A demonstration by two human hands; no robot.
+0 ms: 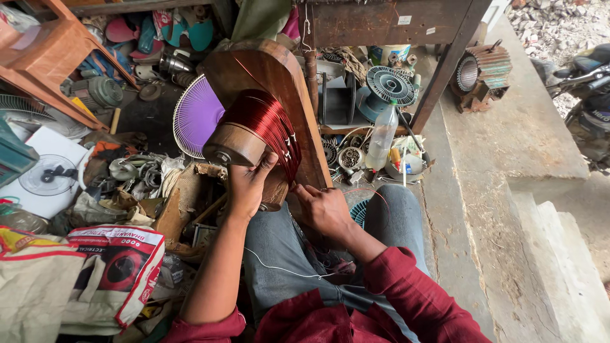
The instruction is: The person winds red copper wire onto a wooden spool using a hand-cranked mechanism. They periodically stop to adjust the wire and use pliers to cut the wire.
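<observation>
I see my left hand (246, 184) pressed against the underside of the wooden former (238, 145), thumb up along its near face and fingers wrapped loosely round the lower edge, so it grasps the former itself; the copper wire coil (265, 124) sits just above and to the right of that grip, wound in red-brown turns around the former; behind both stands the upright wooden board (279, 82), touching the coil's far side. My right hand (323, 208) lies just to the right of and below the left one, fingertips pinched at the bottom of the coil where the strands come down; whether it clamps a strand or only touches it I cannot tell. A thin loose wire (372, 192) arcs from beside that hand over my jeans-clad knee (397, 216). Beyond the right hand, well apart, a clear plastic bottle (382, 138) stands upright; beside it a shallow tray (416, 173) holds small bottles and bits; left of my left grip an open cardboard box (178, 206) holds scrap; a purple fan guard (196, 117) leans behind the former.
</observation>
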